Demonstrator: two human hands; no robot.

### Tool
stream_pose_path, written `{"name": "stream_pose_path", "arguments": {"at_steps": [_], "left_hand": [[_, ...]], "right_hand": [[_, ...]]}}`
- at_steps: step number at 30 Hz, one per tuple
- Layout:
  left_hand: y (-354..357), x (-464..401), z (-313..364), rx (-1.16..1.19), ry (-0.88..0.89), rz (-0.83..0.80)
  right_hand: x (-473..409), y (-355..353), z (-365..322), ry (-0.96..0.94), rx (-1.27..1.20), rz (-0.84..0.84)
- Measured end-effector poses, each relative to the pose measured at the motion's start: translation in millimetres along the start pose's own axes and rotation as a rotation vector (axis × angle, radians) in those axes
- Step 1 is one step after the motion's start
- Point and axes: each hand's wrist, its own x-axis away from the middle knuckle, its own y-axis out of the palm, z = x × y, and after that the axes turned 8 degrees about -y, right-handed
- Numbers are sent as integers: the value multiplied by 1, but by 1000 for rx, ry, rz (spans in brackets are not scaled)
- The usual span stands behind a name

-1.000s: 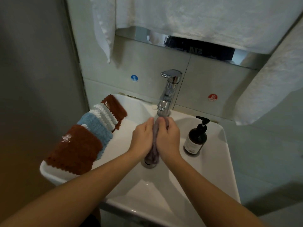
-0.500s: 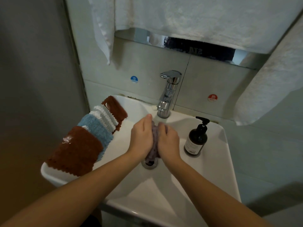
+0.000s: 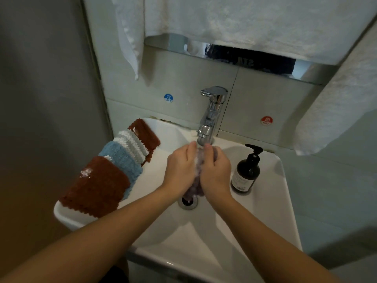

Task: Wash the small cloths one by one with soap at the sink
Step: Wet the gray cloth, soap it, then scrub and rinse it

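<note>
1. The white sink (image 3: 271,205) has its drain (image 3: 188,201) just below the hands.
2. The left hand (image 3: 180,170) and right hand (image 3: 216,172) press a purple cloth (image 3: 196,180) between them, fingers curled round it, above the drain.
3. A row of brown, blue and white cloths (image 3: 114,166) lies over the sink's left rim; a dark soap bottle (image 3: 246,170) stands to the right.
4. The tap (image 3: 212,113) stands behind the hands, its spout just above the fingertips.

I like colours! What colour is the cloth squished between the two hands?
Purple, a greyish shade. The cloth shows in the head view, between the left hand and right hand.
</note>
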Motion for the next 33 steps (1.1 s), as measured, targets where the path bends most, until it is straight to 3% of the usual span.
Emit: {"name": "stream_pose_path", "arguments": {"at_steps": [3,5,7,9,12,14,17,21,24,26,27,30,31,33], "left_hand": [[5,6,1,-39,48,-42],[-1,-5,3,-71,37,57],[-8,-13,2,-116,-5,131],[-6,-7,0,-146,12,75],[4,9,5,-91,64,-50],[2,0,7,-86,48,21],[-6,-11,2,-105,6,94],[5,13,5,41,2,-120],[-1,0,9,95,-44,23],[-5,-9,3,106,-106,102],[-5,-7,1,122,-151,69],[4,12,4,225,-256,-129],[5,16,7,263,-241,-128],[3,12,10,268,-150,-10]], "right_hand": [[-8,3,6,123,-57,93],[0,8,10,169,3,-27],[5,8,5,91,34,-114],[-1,3,-1,14,25,-47],[-17,-2,3,98,49,46],[-8,2,7,146,114,-71],[8,4,-2,46,41,-152],[-10,-1,2,56,33,69],[4,3,11,150,43,-103],[14,7,2,90,-35,-213],[12,7,-3,42,-67,-195],[-6,3,-2,2,-28,62],[-9,2,3,38,14,76],[-5,3,14,163,70,-66]]}}
